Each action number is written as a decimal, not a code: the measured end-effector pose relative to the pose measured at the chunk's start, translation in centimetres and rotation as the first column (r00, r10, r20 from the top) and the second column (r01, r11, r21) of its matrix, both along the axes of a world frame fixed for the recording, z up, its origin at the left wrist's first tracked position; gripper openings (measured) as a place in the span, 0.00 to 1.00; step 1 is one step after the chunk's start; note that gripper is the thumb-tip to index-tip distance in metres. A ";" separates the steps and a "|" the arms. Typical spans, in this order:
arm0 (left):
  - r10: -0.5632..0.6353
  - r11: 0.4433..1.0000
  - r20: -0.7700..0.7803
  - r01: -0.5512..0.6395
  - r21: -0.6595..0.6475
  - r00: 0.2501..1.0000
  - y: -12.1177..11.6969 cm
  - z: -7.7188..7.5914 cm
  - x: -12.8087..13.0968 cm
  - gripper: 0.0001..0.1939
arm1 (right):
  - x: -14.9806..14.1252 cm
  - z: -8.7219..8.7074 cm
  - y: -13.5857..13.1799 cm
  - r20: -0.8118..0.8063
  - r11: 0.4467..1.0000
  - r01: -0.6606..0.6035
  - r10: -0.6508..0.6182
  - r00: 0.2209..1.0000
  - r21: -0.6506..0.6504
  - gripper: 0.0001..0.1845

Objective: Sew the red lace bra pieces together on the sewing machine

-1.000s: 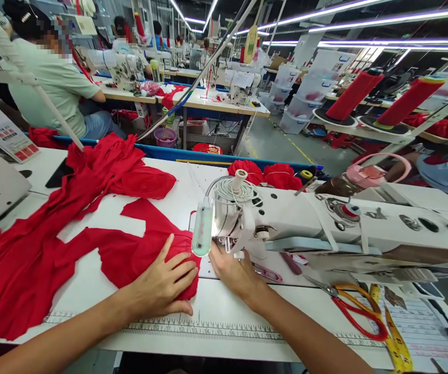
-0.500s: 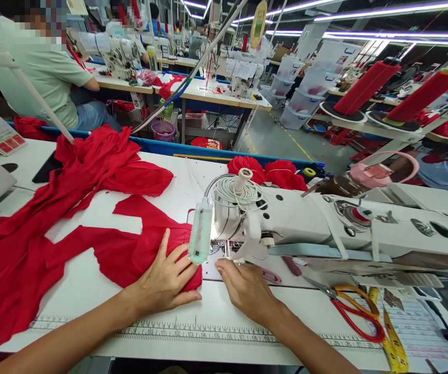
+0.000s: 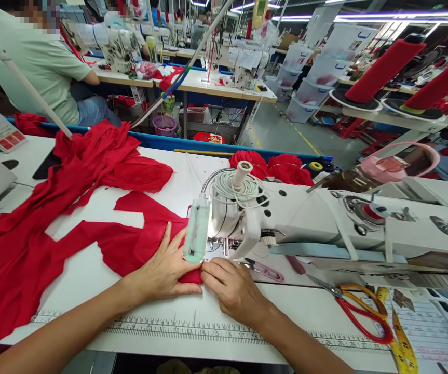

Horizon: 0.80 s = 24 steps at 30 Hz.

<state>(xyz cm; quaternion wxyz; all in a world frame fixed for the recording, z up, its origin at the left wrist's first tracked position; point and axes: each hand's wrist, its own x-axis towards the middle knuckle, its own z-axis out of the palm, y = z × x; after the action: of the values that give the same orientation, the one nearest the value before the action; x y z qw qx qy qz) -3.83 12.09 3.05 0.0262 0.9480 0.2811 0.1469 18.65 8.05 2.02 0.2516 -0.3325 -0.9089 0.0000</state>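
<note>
My left hand (image 3: 165, 267) lies flat with spread fingers on a piece of red fabric (image 3: 126, 244), just left of the sewing machine's needle area. The clear guard on the machine head hides some of its fingertips. My right hand (image 3: 231, 285) is closed, thumb and fingers pinched at the fabric's right edge beside the presser foot (image 3: 227, 245); the exact grip is partly hidden. The white sewing machine (image 3: 297, 208) reaches in from the right. Pink-handled thread snips (image 3: 268, 271) lie on its bed behind my right hand.
A long heap of red fabric (image 3: 52, 218) covers the table's left side. Scissors (image 3: 364, 311) and a yellow tape measure (image 3: 405, 343) lie at right. A printed ruler (image 3: 161, 328) runs along the front edge. Red thread cones (image 3: 387, 70) stand back right. Another person sits far left.
My right hand has moved left from beside the presser foot to the fabric's edge, uncovering more of the snips. My left hand stays on the fabric. The view has shifted slightly.
</note>
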 end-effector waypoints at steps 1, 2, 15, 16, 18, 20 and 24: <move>0.009 1.000 -0.005 -0.009 0.005 1.000 0.0 0.2 0.3 0.24 | 0.1 0.0 0.1 0.011 1.000 0.020 -0.020 1.000 0.006 0.15; 0.021 1.000 -0.011 -0.021 0.009 1.000 0.0 0.4 0.5 0.24 | 0.2 0.0 0.1 0.023 0.999 0.042 -0.042 0.999 0.008 0.15; 0.144 0.988 -0.047 -0.146 -0.045 0.988 -1.1 0.5 1.7 0.27 | 1.0 -0.8 0.5 -0.059 0.981 0.186 -0.189 0.980 -0.065 0.25; 0.138 0.989 -0.054 -0.140 -0.048 0.989 -1.3 0.4 1.6 0.27 | 1.0 -0.7 0.7 -0.041 0.976 0.203 -0.206 0.978 -0.072 0.29; 0.119 0.992 -0.078 -0.123 -0.039 0.990 -1.6 0.2 1.5 0.28 | 0.8 -0.6 0.8 0.036 0.970 0.225 -0.223 0.974 -0.095 0.36; 0.107 0.994 -0.091 -0.110 -0.028 0.990 -1.7 0.2 1.4 0.29 | 0.4 -0.4 1.0 0.108 0.960 0.247 -0.234 0.966 -0.129 0.38; 0.070 0.997 -0.071 -0.072 -0.013 0.995 -1.3 0.1 1.3 0.28 | 0.2 -0.3 1.2 0.144 0.941 0.303 -0.282 0.949 -0.154 0.40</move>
<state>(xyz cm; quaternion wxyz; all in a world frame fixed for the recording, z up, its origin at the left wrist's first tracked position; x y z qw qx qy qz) -2.55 10.77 3.20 0.0185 0.9418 0.3165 0.1119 18.82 9.23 1.71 0.1638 -0.4839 -0.8594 0.0221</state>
